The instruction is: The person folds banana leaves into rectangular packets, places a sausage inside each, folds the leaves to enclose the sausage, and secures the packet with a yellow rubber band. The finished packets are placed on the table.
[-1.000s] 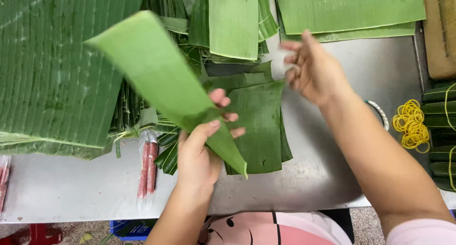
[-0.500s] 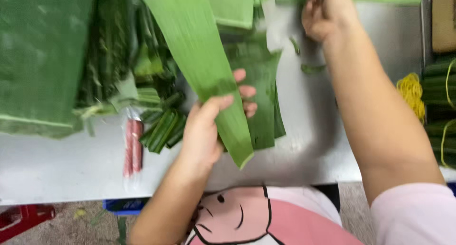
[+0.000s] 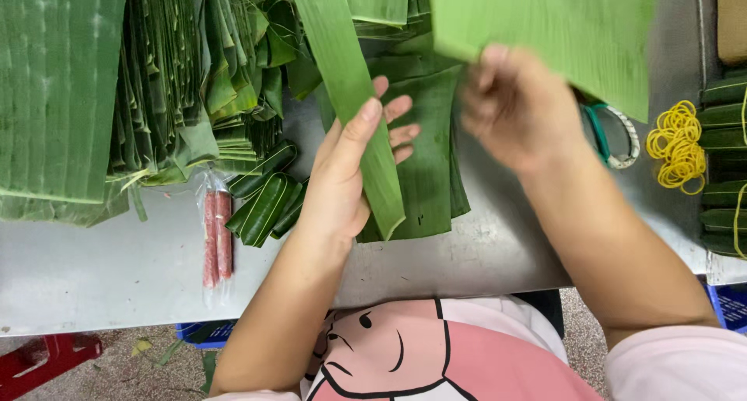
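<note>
My left hand point(image 3: 342, 183): pinches narrow leaf strip point(image 3: 350, 82), lifted off table point(image 3: 117, 269). My right hand point(image 3: 517, 109): fingers closed on wide leaf sheet point(image 3: 560, 35), raised beside strip.

We see bright, even light with soft shadows; the right hand point(image 3: 517, 109) looks motion-blurred, perhaps the nearest leaf too.

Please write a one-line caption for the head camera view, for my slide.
Left hand holds a narrow leaf strip while right hand lifts a wide leaf piece above a metal table.
</note>
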